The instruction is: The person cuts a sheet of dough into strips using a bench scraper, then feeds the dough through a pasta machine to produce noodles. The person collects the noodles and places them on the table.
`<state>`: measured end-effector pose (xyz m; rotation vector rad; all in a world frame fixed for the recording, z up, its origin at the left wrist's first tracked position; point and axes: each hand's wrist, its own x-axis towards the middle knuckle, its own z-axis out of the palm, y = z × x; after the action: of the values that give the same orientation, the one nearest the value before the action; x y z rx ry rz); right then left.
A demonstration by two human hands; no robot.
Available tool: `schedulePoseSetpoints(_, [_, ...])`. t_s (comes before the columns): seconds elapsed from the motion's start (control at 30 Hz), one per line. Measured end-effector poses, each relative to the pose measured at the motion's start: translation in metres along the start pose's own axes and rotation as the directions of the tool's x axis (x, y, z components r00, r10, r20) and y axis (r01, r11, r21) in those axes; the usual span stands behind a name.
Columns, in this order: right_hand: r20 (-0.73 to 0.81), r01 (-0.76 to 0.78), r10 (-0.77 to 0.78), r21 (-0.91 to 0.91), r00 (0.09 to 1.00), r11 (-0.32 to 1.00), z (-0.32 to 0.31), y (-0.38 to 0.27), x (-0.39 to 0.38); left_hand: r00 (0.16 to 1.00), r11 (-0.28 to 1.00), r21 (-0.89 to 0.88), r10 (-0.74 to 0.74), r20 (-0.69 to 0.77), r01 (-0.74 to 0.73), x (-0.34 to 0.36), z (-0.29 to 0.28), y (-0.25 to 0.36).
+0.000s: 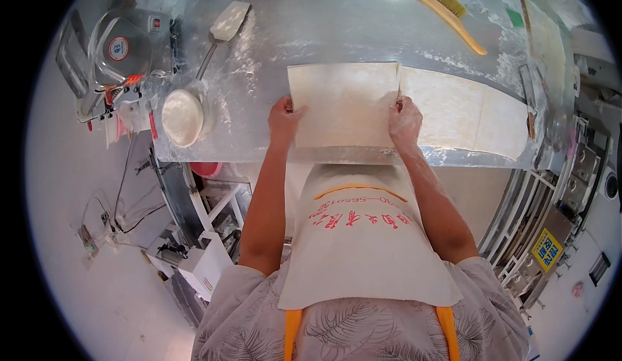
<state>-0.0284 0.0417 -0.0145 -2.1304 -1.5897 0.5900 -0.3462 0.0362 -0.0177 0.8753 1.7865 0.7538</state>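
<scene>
dough sheet (343, 105) spans the gap between both hands at the steel table's (337, 27) near side, long axis left to right; left hand (283, 123) pinches its left edge, right hand (405, 123) its right.

2 straps (293, 332) (orange) cut off below.

brt w/ top glare, warped edges

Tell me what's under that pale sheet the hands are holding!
Powdery metal tabletop shows past its near edge. The pale sheet, between left hand and right hand, hides whatever lies directly beneath.
</scene>
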Motion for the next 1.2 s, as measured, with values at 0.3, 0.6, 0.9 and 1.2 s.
schedulePoseSetpoints(0.3, [0.174, -0.051, 0.026, 0.144, 0.984, 0.988, 0.045, -0.038, -0.031, 0.986, 0.986, 0.134, 0.118, -0.114, -0.103, 0.048, -0.075, -0.013])
schedulePoseSetpoints(0.6, [0.199, -0.147, 0.106, 0.203, 0.974, 0.968, 0.042, -0.044, -0.028, 0.965, 0.780, 0.624, 0.197, -0.173, -0.047, 0.049, -0.061, -0.012])
schedulePoseSetpoints(0.9, [0.254, -0.193, 0.125, 0.266, 0.959, 0.944, -0.018, -0.018, -0.038, 0.974, 0.616, 0.782, 0.103, -0.202, 0.097, 0.023, -0.056, -0.026])
schedulePoseSetpoints(1.2, [-0.086, -0.258, 0.274, 0.160, 0.958, 0.953, -0.093, 0.115, -0.025, 0.751, 0.285, 0.958, 0.629, -0.200, 0.017, -0.011, -0.029, 0.011])
